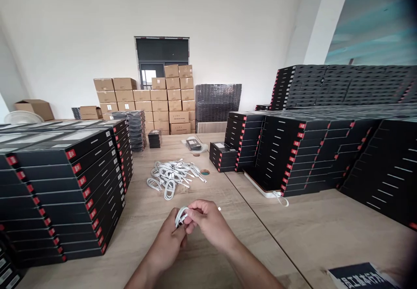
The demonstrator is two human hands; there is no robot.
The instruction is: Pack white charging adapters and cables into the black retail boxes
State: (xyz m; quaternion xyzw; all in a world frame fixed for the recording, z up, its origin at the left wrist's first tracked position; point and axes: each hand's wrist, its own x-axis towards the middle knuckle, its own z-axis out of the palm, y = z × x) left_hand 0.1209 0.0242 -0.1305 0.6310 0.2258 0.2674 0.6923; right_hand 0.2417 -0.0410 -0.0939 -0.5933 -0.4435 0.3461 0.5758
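Note:
A coiled white cable (pixel 180 216) is held between my two hands, low over the wooden table (pixel 208 263). My left hand (pixel 172 232) is closed around the lower part of the coil. From the right, my right hand (pixel 206 219) pinches the cable near the coil, and a white plug end (pixel 219 208) pokes out past its knuckles. Just beyond my hands lies a loose pile of white cables (pixel 174 172), several of them looped into coils. The fingers partly hide the held cable.
Tall stacks of black boxes with red labels rise at left (pixel 91 185) and right (pixel 293 150). A white tray with a strap (pixel 260 187) rests by the right stack. Farther back are a small black box stack (pixel 155 139) and cardboard cartons (pixel 159 102). A printed sign (pixel 360 276) lies front right.

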